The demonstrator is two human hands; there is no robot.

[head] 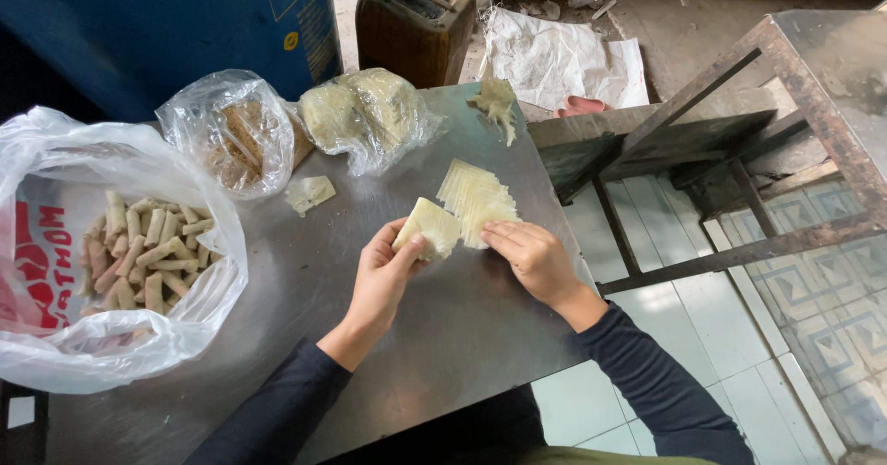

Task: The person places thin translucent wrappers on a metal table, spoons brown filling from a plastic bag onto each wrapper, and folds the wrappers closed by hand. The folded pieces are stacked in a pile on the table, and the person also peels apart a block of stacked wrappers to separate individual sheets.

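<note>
At far left one white plastic bag (111,336) lies open on the steel surface (370,336), filled with many rolled pieces (148,253), too many to count; beside it stand two clear bags, one (231,132) of brown filling, one (370,114) of pale dough; my left hand (383,276) has its fingers closed on one folded wrapper (427,228); my right hand (534,257) presses fingertips on one fanned stack of wrappers (476,197), grasping nothing.

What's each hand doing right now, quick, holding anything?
Left hand: closed on a pale folded wrapper, lifted off the metal table.
Right hand: holds nothing, fingertips pressing on the stack of wrappers.
</note>
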